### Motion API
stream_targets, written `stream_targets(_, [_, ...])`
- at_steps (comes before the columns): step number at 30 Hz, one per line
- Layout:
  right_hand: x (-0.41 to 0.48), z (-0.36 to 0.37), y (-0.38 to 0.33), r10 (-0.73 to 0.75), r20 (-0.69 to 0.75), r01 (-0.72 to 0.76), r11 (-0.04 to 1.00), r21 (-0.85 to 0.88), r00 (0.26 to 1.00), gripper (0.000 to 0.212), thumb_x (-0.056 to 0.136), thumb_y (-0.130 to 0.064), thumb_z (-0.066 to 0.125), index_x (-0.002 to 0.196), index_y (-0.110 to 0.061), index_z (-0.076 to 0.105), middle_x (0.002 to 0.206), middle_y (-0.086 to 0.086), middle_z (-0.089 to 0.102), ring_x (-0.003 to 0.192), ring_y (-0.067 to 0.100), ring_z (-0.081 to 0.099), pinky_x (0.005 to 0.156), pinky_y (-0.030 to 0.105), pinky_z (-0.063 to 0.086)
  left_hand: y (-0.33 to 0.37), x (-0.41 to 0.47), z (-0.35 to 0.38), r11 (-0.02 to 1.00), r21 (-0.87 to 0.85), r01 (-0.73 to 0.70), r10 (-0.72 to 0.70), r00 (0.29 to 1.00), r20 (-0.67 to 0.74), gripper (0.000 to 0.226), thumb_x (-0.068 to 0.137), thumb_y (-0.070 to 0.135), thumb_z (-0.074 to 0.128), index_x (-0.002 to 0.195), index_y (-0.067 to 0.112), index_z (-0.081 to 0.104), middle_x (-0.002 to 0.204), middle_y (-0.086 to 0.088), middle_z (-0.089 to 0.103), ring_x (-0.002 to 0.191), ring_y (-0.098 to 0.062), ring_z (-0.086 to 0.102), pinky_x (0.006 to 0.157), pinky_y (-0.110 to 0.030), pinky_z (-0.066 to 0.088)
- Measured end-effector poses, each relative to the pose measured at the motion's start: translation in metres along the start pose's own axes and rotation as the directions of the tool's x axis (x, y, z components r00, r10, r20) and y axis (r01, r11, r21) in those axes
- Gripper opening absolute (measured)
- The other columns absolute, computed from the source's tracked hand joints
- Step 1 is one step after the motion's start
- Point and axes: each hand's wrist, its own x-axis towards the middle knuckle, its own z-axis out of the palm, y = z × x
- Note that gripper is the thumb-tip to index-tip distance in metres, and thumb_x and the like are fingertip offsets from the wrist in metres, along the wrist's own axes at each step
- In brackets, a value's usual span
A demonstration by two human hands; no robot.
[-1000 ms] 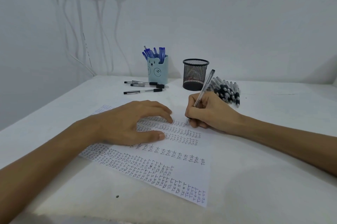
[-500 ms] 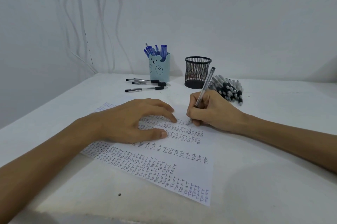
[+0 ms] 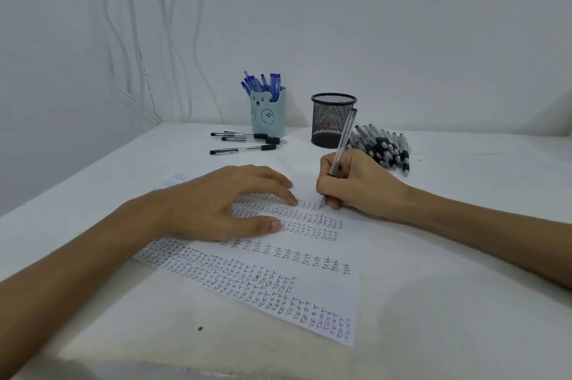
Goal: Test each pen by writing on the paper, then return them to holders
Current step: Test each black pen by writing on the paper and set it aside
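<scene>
Pen point(image 3: 343, 143) is in your right hand point(image 3: 356, 184), pinched, tip on the paper point(image 3: 309, 274) mid-sheet, so you're mid test-scribble. Left hand point(image 3: 223, 203) lies flat, pinning the sheet. Next imo: drop it in the mesh holder point(image 3: 333, 120) far right; pile point(image 3: 383, 147) on the worktop point(image 3: 433, 302) still waits.

L hand point(image 3: 229, 203) lies palm-down, fingers spread & near straight, tips + thumb pressing the paper point(image 3: 309, 296); forearm comes in from 8 o'clock. R hand point(image 3: 356, 184), at 3 o'clock of L, fingers curled, pinches the pen point(image 3: 345, 138); forearm from 4 o'clock.
</scene>
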Motion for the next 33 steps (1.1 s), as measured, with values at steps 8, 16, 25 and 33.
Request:
stream_targets(8, [-0.0002,0.0003,-0.0008,0.005,-0.027,-0.006,0.999,-0.035,1.0,0.02,0.088,0.001,0.063,0.068,-0.004,0.058,0.054,0.012,0.062,0.042,0.009,0.046,0.044,0.013,0.035,-0.0014,0.0009,-0.0021,0.999,0.012,-0.04,0.039,0.999,0.023,0.041,0.096,0.059,0.06,0.136,0.051,0.058,0.151,0.031,0.045,0.143,0.005,0.04,0.121,-0.037,0.035])
stream_targets(16, [-0.0005,0.0007,-0.0009,0.001,-0.038,-0.003,0.999,-0.053,0.999,0.025,0.086,0.001,0.063,0.064,-0.008,0.056,0.054,0.012,0.062,0.044,0.014,0.046,0.042,0.015,0.034,-0.0009,0.0007,-0.0025,0.999,0.013,-0.039,0.039,0.999,0.021,0.04,0.097,0.059,0.059,0.136,0.051,0.058,0.151,0.031,0.044,0.142,0.006,0.039,0.12,-0.033,0.034])
stream_targets(25, [-0.0012,-0.0008,0.0005,-0.013,-0.057,0.008,0.996,-0.083,0.998,0.022,0.087,-0.002,0.065,0.067,-0.007,0.057,0.056,0.012,0.064,0.039,0.007,0.043,0.043,0.014,0.035,-0.0006,0.0004,-0.002,0.999,0.021,-0.032,0.032,0.999,0.021,0.04,0.096,0.058,0.06,0.135,0.052,0.058,0.15,0.033,0.044,0.141,0.007,0.04,0.12,-0.033,0.035])
stream_targets(33, [0.0013,0.0002,0.0009,0.039,-0.098,-0.043,0.998,-0.043,0.994,0.023,0.09,-0.004,0.061,0.069,-0.006,0.052,0.053,0.011,0.06,0.037,0.01,0.044,0.039,0.016,0.033,0.0001,0.0,-0.0017,0.999,0.004,-0.043,0.042,0.999,0.014,0.04,0.096,0.057,0.061,0.135,0.05,0.059,0.15,0.03,0.046,0.142,0.005,0.041,0.12,-0.035,0.035])
